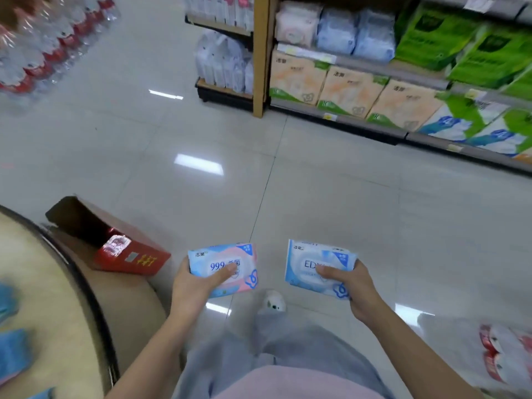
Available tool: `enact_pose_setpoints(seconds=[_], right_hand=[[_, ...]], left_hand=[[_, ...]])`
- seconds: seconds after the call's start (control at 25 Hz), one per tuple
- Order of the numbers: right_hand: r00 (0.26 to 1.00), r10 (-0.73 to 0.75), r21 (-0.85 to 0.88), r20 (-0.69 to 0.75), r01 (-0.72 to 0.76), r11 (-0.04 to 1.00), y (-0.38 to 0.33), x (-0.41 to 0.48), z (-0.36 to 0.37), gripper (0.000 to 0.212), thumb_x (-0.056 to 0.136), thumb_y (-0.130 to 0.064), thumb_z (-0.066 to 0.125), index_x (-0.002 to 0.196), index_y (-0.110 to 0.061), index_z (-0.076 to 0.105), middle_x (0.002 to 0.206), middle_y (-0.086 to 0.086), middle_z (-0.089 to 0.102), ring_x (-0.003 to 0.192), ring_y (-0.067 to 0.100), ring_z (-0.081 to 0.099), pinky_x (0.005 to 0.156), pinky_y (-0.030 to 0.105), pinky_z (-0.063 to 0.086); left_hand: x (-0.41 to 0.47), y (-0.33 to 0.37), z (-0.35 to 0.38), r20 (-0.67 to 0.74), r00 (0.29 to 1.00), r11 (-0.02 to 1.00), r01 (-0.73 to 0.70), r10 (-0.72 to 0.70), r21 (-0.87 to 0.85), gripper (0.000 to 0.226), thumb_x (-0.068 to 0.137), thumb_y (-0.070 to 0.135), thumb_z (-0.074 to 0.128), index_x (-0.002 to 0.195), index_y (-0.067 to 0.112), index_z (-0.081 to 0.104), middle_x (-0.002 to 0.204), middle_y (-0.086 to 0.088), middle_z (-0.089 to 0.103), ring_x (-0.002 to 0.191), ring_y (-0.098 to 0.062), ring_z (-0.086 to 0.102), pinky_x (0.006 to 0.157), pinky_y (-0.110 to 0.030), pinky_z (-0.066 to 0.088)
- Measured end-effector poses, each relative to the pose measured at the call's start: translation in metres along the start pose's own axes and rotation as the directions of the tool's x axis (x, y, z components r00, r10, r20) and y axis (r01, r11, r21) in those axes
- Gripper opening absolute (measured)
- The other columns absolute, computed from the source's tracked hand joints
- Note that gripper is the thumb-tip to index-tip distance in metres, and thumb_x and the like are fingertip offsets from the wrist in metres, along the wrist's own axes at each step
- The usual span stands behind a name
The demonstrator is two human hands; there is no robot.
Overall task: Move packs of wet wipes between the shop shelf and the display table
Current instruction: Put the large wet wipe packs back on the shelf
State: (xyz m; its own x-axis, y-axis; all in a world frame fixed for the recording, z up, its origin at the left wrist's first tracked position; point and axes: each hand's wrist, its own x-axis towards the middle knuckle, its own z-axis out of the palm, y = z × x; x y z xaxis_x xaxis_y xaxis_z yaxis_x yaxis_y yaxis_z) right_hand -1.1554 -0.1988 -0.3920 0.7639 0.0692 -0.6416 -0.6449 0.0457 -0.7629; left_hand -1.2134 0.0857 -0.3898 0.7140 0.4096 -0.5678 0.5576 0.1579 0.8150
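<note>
Underfoot glossy tiled floor (331, 203), stocked shelf (359, 122) right

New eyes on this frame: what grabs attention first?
Two soft wet-wipe packs held low at centre: a pink-and-blue pack in the left hand, a blue-and-white pack in the right hand. Next, the red cardboard box at left beside the round beige table, and green tissue packs on the shelf, upper right.

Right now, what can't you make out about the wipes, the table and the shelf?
Head view:
pink-and-blue pack, left hand: thumb hides part of its label.
blue pack, right hand: thumb hides the print after ED.
display table: cut off by left edge; blue items on it blurred.
shelf: price tags blurred, unreadable.
</note>
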Motion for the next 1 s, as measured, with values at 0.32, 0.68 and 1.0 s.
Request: enact_pose_setpoints(seconds=[0.32,0.68,1.0], right_hand=[[0.991,-0.135,0.048,-0.011,0.135,0.990,-0.141,0.131,-0.024,0.055,0.055,-0.010,0.081,0.107,-0.008,0.065,0.097,0.009,0.075,0.086,0.026,0.072,0.067,0.032,0.059],[0.973,-0.171,0.130,-0.155,0.191,0.973,-0.299,0.280,-0.048,0.091,0.028,-0.032,0.094,0.109,-0.006,0.064,0.098,0.010,0.075,0.089,0.029,0.072,0.071,0.035,0.059],[0.938,-0.245,0.242,-0.244,0.303,0.922,-0.411,0.375,-0.101,0.071,0.038,-0.023,0.088,0.103,-0.007,0.066,0.099,0.016,0.074,0.087,0.032,0.072,0.064,0.033,0.059]], left_hand=[[0.107,0.088,0.097,0.046,0.999,0.999,0.010,-0.012,0.032,0.050,0.053,0.024,0.091,0.095,0.024,0.063,0.089,0.002,0.074,0.081,-0.017,0.071,0.070,-0.033,0.055],[0.302,0.282,0.234,0.232,0.968,0.992,-0.112,0.097,0.053,0.051,0.054,0.019,0.091,0.098,0.020,0.064,0.086,0.001,0.075,0.080,-0.019,0.071,0.063,-0.028,0.055],[0.403,0.439,0.385,0.429,0.877,0.962,-0.266,0.214,0.063,0.036,0.066,0.004,0.083,0.091,0.021,0.065,0.078,0.009,0.075,0.068,-0.004,0.070,0.055,-0.018,0.055]])
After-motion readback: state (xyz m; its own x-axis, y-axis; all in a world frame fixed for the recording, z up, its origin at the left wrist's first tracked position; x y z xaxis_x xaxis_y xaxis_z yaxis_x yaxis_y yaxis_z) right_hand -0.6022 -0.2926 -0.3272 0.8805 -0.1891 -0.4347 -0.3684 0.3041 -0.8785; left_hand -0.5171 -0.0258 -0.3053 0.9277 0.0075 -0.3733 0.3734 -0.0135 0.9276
